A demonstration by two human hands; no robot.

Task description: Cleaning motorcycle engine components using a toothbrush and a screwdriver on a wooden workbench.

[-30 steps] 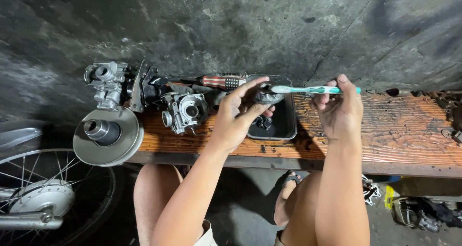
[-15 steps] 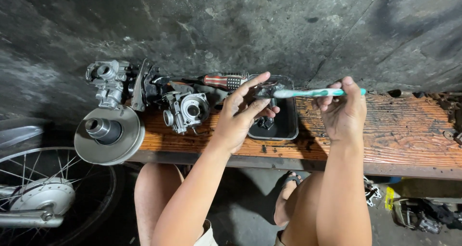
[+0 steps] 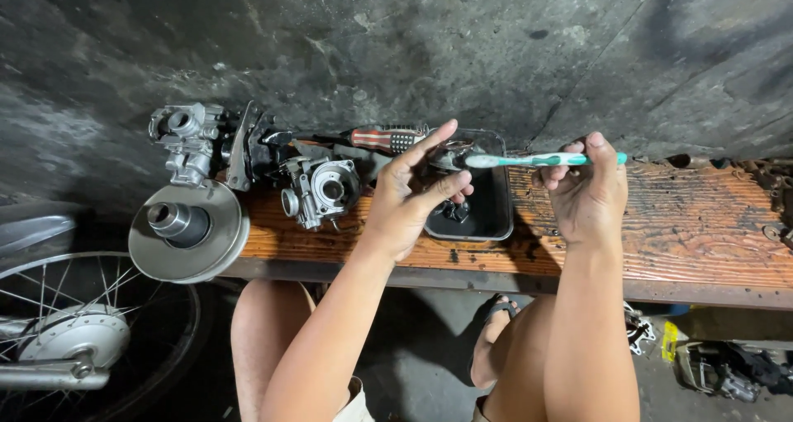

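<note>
Toothbrush [image 3: 545,159] with a white and teal handle lay level in the right hand [image 3: 588,192], pinched between thumb and fingers, its head touching a small dark metal part [image 3: 450,155]; the left hand [image 3: 409,203] grasped that part at its fingertips above a shallow black tray [image 3: 494,211] on the worn wooden bench [image 3: 702,232]; left of the tray sat a carburettor [image 3: 322,192], beyond it a round pulley disc [image 3: 188,230] at the bench's left end; a screwdriver [image 3: 384,137] lay at the far edge by the wall; a spoked wheel [image 3: 74,331] stood lower left.
</note>
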